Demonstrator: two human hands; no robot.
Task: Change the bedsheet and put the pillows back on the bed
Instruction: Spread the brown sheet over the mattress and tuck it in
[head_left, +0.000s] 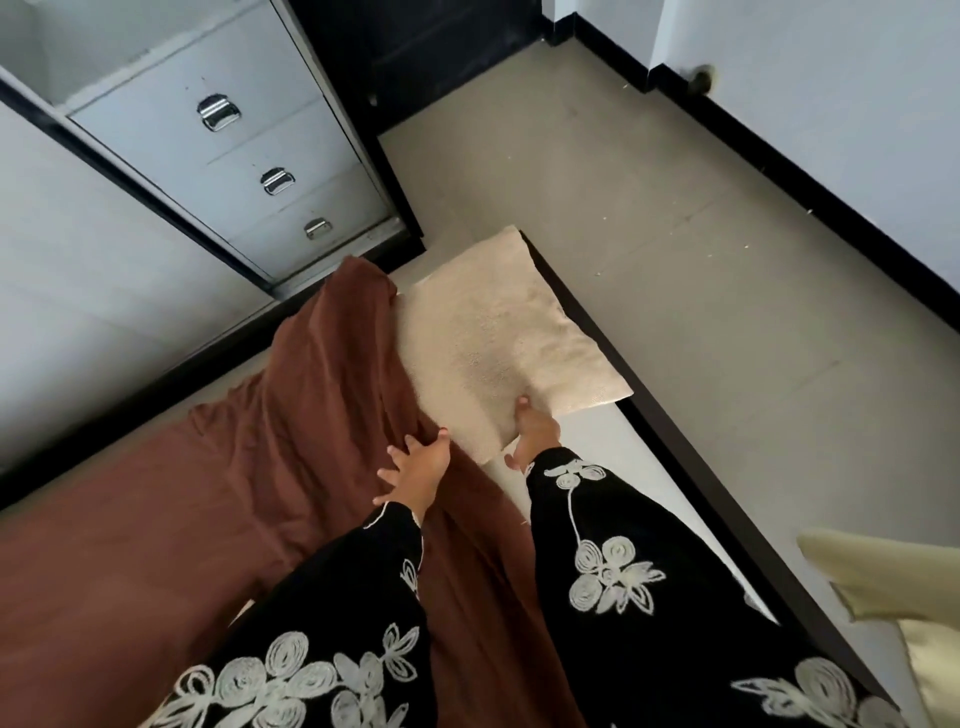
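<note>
A cream textured pillow (498, 338) lies at the far corner of the bed, on the bare white mattress (587, 499). My right hand (532, 431) grips its near edge, fingers curled under it. A brown bedsheet (208, 467) covers the left part of the bed, bunched in folds against the pillow's left side. My left hand (415, 467) rests flat on the sheet with fingers spread, just beside the pillow's near corner. Both arms wear black sleeves with white flower embroidery.
A grey metal drawer cabinet (249, 156) stands beyond the bed's head. The dark bed frame edge (675, 447) runs along the right, with beige floor (701, 234) past it. A pale yellow cloth or cushion (893, 613) shows at the right edge.
</note>
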